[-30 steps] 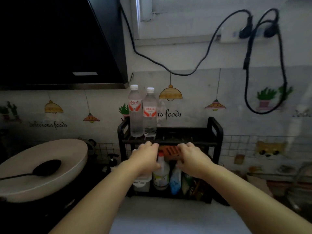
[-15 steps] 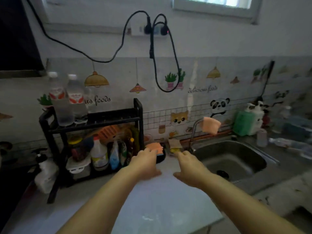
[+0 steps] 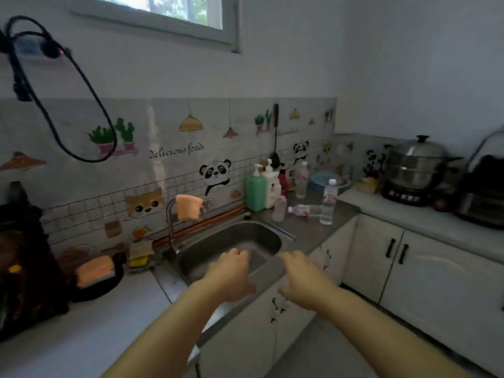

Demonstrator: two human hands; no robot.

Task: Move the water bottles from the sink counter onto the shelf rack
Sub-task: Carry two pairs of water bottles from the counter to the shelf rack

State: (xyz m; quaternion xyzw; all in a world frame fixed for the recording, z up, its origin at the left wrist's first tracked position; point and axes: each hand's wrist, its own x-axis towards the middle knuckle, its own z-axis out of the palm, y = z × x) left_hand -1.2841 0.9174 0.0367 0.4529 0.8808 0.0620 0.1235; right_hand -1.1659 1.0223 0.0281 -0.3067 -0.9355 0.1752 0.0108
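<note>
My view has swung to the right since a moment ago: the shelf rack [image 3: 24, 257], which stood ahead of me with two bottles on top, is now only a dark shape at the far left edge, and the sink [image 3: 231, 246] has come to sit right in front of me. My left hand [image 3: 231, 276] and right hand [image 3: 302, 279] have travelled with the turn and now hover palm down over the near rim of the sink, both empty, fingers loosely spread and slightly curled. The water bottles wait on the grey table to the right of the sink. They are clear plastic with white caps and red-and-white labels. One standing bottle [image 3: 328, 201] is upright near the front edge of that table, a lying bottle [image 3: 304, 210] rests on its side just left of it with its cap pointing toward the sink, and a rear bottle [image 3: 302, 180] stands farther back by the wall, beside the green soap dispenser [image 3: 255, 190] and the white pump bottle [image 3: 271, 188]. All three are well apart from my hands, up and to the right of my right hand, past the sink's far corner. An orange cloth [image 3: 189, 206] hangs over the faucet [image 3: 171, 227].
</note>
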